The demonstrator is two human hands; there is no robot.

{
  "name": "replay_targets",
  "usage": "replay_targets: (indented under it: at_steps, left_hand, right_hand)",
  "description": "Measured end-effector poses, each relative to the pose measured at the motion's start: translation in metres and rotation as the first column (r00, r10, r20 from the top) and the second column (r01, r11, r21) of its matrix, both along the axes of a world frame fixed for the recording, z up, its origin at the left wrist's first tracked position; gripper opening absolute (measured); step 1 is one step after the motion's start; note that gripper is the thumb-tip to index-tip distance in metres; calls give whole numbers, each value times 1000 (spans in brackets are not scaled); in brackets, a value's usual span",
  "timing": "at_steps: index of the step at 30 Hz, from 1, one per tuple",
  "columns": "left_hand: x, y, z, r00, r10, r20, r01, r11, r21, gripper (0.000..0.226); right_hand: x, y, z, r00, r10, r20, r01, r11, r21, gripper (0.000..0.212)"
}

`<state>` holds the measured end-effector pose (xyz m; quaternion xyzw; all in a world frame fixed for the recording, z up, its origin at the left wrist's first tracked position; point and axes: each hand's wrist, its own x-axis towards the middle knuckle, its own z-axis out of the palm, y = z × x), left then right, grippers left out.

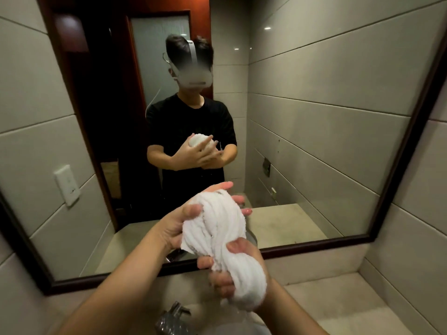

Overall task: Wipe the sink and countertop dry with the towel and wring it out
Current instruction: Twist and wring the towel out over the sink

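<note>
A white towel [222,228] is twisted into a thick rope and held up in front of the mirror, above the sink. My left hand [179,223] holds its upper end, with the fingers spread around the far side. My right hand [225,269] is clenched around its lower end, where the towel bulges out below the fist. The sink [242,327] shows only as a pale rim at the bottom edge, partly hidden by my arms. The beige countertop [338,301] runs to the right of it.
A chrome faucet [173,317] stands below my hands at the sink's back. A dark-framed mirror [314,141] fills the wall ahead and reflects a person holding the towel. A white wall switch [67,184] sits on the left tiles. Tiled walls close in on both sides.
</note>
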<state>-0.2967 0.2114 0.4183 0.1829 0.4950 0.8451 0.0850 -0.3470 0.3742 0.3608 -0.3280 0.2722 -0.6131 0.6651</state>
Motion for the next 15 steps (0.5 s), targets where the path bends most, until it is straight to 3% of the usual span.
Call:
replay_targets:
  at_steps: [3,5,7,8,9,12,15]
  left_hand:
    - [-5,-3,-7,929,367,42,-359,925,-121,59]
    - [-4,1,-10,866,483,128,-474,876,-93,38]
    - [-1,11,-14,815,530,233,-536,843,-46,17]
    - [0,14,-16,792,545,275,-557,830,-40,18]
    - [-1,16,-18,772,566,290,-579,814,-48,21]
    - [-3,18,-39,672,704,230,-681,709,-182,32]
    - [-2,24,-70,539,824,177,-743,563,-362,43]
  right_hand:
    - [-3,4,0,990,-105,98,94,989,112,56]
    - [-5,12,-3,976,-194,103,180,975,131,74]
    - [-5,20,-5,964,-266,-3,263,953,147,91]
    - [-4,26,-3,951,-295,-92,306,939,154,97]
    - [-3,29,0,930,-311,-194,342,927,155,96]
    - [7,26,4,805,-327,-495,438,891,123,61]
    - [23,18,-10,710,-354,-609,534,834,138,48]
